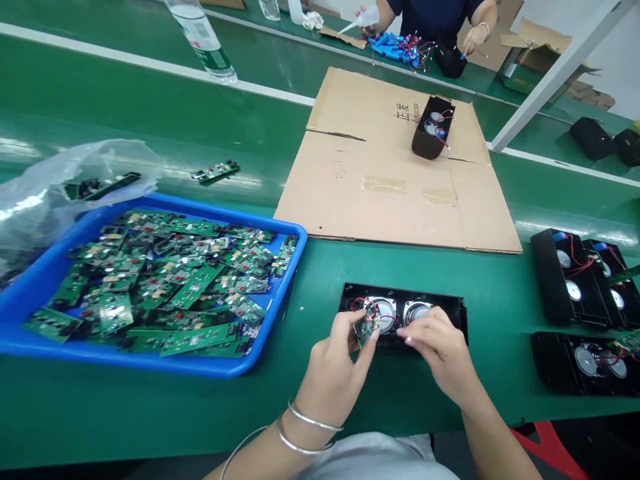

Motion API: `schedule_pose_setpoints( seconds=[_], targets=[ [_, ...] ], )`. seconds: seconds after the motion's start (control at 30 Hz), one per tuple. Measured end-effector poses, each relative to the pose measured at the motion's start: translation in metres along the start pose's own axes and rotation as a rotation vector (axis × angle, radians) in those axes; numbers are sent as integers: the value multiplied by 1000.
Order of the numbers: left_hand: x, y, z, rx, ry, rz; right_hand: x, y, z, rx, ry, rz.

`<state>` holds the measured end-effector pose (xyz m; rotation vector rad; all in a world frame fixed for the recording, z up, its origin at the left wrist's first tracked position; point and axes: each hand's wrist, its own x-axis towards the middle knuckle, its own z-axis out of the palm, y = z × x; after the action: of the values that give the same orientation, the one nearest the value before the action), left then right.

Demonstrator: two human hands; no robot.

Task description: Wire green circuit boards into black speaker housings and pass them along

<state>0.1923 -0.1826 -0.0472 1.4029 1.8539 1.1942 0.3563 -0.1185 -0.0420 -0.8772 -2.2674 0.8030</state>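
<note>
My left hand (334,370) pinches a small green circuit board (367,327) between thumb and fingers, over the left end of a black speaker housing (453,308). Two round speakers sit in that housing, the left speaker (386,313) and the right speaker (415,311), the latter partly covered by my fingers. Thin red wires (356,304) loop around the board. My right hand (443,350) is closed in a pinch above the housing, its fingertips on the end of a thin wire running from the board's side. The wire's tip is too small to make out.
A blue tray (277,313) piled with circuit boards stands left, beside a clear plastic bag (35,200). One loose board (216,172) lies behind it. A cardboard sheet (345,207) bears another housing (434,127). More housings (555,363) stand right. A person (430,20) works opposite.
</note>
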Motion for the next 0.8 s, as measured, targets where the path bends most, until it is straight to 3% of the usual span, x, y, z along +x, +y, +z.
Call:
schedule_pose_setpoints(
  seconds=[0.23, 0.8],
  targets=[
    [0, 2, 4, 106, -147, 93, 0, -9, 12, -563, -33, -115],
    [8, 7, 5, 62, -275, 70, 12, -9, 8, -779, -159, -349]
  ],
)
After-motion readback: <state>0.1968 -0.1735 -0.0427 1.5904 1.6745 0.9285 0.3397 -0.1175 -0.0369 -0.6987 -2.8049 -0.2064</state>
